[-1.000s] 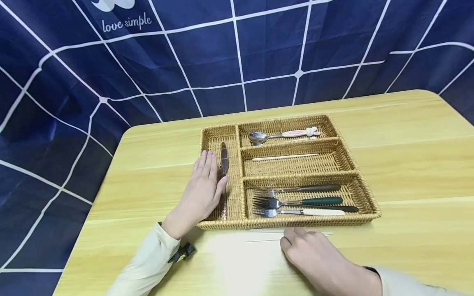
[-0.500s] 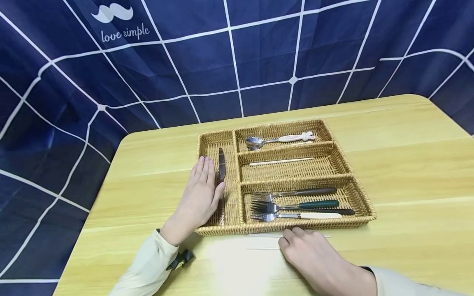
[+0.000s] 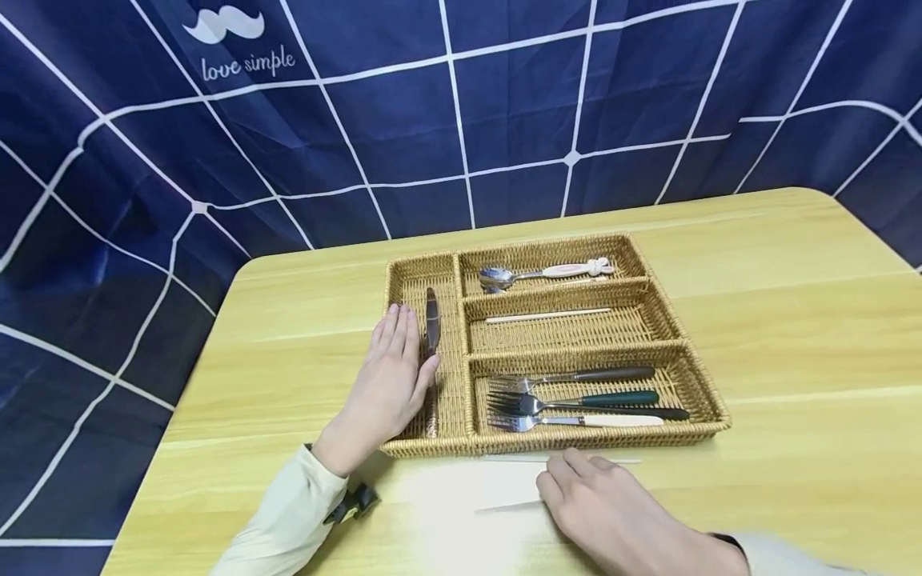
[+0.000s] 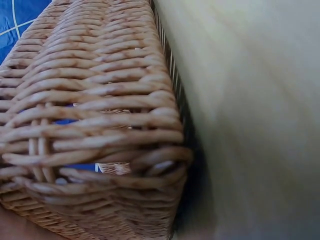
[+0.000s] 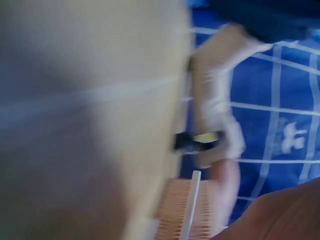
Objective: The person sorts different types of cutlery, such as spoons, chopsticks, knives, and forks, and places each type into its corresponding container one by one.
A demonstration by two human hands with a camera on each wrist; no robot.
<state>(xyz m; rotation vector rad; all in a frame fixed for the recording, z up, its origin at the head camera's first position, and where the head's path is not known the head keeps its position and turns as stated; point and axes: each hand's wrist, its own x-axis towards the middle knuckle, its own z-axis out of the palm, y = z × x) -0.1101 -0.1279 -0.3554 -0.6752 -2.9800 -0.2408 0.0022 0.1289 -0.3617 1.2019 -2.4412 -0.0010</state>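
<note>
Head view: the left hand [image 3: 385, 384] lies flat, fingers straight, against the left wall of a woven wicker cutlery tray [image 3: 555, 442] on a pale wood-grain table [image 3: 792, 320]. Beside its thumb lies a slim dark-handled knife [image 3: 431, 328]. The right hand [image 3: 612, 512], fingers curled, pinches a thin white chopstick [image 3: 504, 506] on the table, just before the tray's front rim.

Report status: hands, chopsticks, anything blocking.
Left hand flat against wicker tray left wall. Right hand on a white chopstick on table; grip unclear. Second chopstick lies along tray front. Nothing blocking.
</note>
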